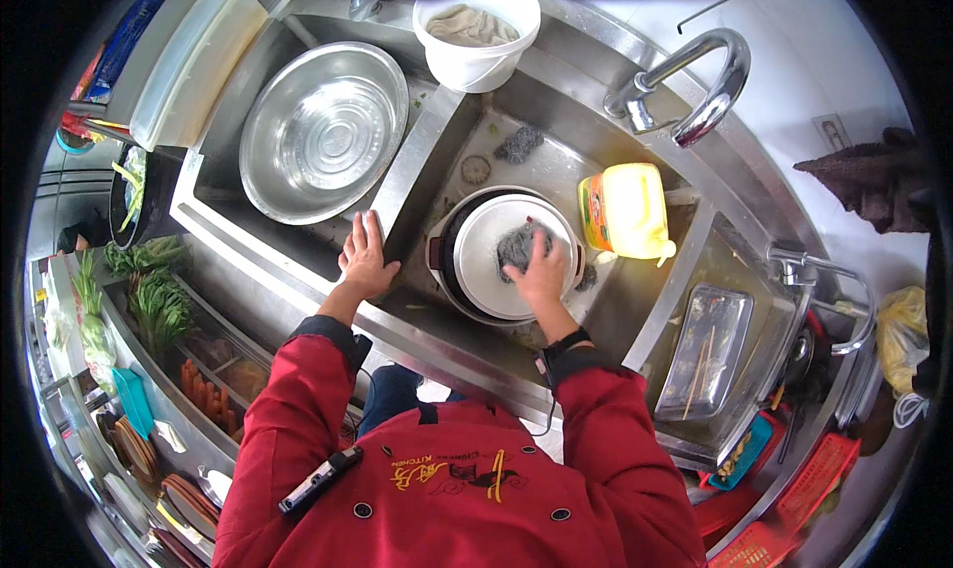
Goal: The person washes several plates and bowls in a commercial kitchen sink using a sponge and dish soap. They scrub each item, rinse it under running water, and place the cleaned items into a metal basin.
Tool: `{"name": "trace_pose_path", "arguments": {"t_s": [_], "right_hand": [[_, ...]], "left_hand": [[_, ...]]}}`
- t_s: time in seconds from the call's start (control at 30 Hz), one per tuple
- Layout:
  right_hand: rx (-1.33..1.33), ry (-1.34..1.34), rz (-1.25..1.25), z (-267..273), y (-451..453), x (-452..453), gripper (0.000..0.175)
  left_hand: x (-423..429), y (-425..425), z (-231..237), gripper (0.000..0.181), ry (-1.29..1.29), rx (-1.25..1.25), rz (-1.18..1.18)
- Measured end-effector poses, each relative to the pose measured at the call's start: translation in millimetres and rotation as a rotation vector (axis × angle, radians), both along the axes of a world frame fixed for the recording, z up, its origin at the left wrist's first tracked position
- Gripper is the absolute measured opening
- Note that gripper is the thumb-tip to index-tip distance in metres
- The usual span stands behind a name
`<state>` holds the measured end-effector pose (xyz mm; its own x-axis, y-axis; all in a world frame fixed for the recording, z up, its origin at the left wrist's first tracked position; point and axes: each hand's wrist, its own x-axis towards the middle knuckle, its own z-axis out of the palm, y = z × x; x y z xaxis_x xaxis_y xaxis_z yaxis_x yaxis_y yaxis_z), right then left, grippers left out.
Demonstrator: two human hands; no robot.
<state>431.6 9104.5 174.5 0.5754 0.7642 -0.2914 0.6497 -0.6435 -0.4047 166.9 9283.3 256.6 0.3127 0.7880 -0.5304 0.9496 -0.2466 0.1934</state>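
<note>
My right hand point(542, 270) presses a grey metal scouring pad point(517, 251) on a round white lid or plate point(480, 270), which rests over a dark-rimmed pot point(445, 248) in the middle sink basin. My left hand point(365, 261) lies flat, holding nothing, on the metal divider point(424, 136) between the basins. Right of the pot stands a yellow plastic jug point(629, 203) of liquid. More scouring pads lie about the pot, one of them point(519, 145) beyond it, near a small round drain strainer point(476, 169).
A large metal basin point(335, 132) sits in the left sink, with a white bucket point(476, 61) holding cloth behind the divider. Chrome faucets point(715, 54) reach over from the right. A clear plastic tray point(703, 352) with chopsticks lies in the right sink. Vegetables point(160, 307) fill containers at left.
</note>
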Motion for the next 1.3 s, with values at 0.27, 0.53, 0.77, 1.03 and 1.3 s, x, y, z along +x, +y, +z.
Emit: {"name": "trace_pose_path", "arguments": {"t_s": [0.27,0.53,0.77,1.03,1.3], "right_hand": [[-0.017,0.238,0.115,-23,21,-15,0.034],[0.311,0.827,-0.653,24,0,-54,0.061],[0.534,1.139,-0.355,46,3,-113,0.042],[-0.139,0.145,0.254,25,-21,-83,0.093],[-0.257,-0.279,0.653,-41,-33,-80,0.071]], "left_hand": [[-3,2,-1,0.111,-0.018,-0.009,-0.011],[18,-31,-19,0.099,-0.169,0.318,-0.109],[61,-85,-35,0.069,-1.062,-0.914,0.573],[26,-41,-37,0.039,-1.004,-0.977,0.833],[1,-25,-14,0.045,-1.021,-0.925,0.858]]}}
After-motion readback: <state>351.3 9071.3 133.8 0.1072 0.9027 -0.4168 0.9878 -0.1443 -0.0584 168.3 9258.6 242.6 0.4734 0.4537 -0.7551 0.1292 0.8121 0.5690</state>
